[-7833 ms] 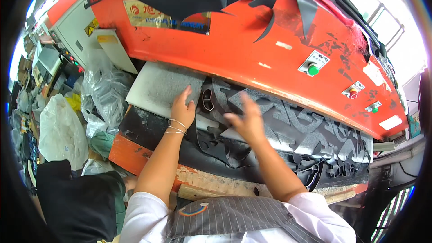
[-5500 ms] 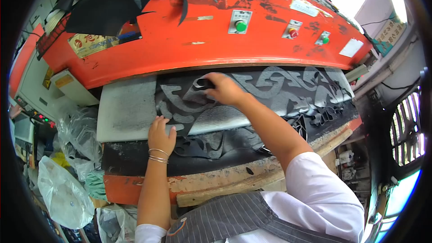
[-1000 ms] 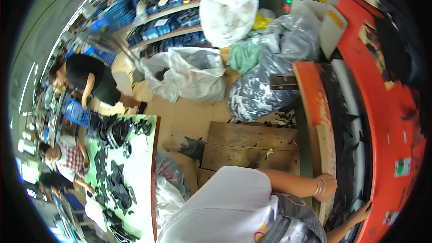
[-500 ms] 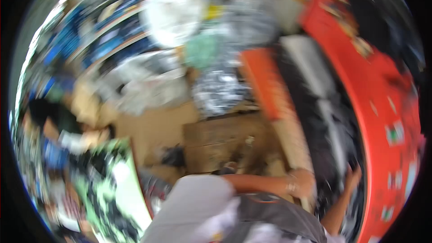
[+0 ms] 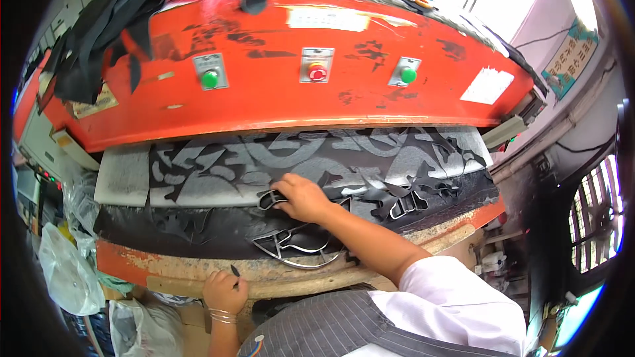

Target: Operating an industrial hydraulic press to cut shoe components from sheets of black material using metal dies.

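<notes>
Apparently the right hand [image 5: 299,199] is positioning a pinched small silver-edged metal die [image 5: 268,199] at a whitish flat board's [image 5: 122,178] front edge, next needing steadiness, while the curled left hand [image 5: 225,291] is hiding any hold.

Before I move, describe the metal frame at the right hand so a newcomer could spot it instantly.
Find the long orange machine, then the pale board under its lower edge. At the board's near edge, the right hand grips a small dark metal frame. Only this one is held; a larger curved frame lies nearer the person, another frame to the right.
</notes>
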Motion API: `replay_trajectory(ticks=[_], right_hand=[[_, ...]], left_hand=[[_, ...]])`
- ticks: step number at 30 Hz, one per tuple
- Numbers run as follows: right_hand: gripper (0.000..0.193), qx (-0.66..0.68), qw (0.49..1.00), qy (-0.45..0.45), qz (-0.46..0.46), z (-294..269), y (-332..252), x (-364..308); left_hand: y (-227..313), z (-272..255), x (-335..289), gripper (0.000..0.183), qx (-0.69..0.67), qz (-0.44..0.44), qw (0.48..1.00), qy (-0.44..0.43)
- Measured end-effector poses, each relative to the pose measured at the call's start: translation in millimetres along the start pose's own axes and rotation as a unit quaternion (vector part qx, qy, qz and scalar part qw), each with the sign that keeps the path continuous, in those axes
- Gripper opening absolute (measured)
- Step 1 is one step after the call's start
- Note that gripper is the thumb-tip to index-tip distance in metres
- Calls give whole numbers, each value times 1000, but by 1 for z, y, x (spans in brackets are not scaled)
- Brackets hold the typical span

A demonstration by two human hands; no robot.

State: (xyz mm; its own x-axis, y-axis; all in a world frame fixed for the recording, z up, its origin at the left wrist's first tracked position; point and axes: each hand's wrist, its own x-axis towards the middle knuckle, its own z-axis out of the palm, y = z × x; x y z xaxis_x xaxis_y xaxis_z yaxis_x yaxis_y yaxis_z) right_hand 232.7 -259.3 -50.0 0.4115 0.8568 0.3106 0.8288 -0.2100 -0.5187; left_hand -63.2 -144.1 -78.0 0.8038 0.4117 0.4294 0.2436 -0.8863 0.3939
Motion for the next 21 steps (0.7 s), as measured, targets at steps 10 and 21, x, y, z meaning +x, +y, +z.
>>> replay_trajectory(ticks=[10,21], right_hand=[[44,0,979,87,184,-87,136,-20],[54,-62,983,154,76,-67,153,-31]], left_hand=[[14,10,-1,16,31,-64,997,16],[25,8,9,17,33,-71,997,28]])
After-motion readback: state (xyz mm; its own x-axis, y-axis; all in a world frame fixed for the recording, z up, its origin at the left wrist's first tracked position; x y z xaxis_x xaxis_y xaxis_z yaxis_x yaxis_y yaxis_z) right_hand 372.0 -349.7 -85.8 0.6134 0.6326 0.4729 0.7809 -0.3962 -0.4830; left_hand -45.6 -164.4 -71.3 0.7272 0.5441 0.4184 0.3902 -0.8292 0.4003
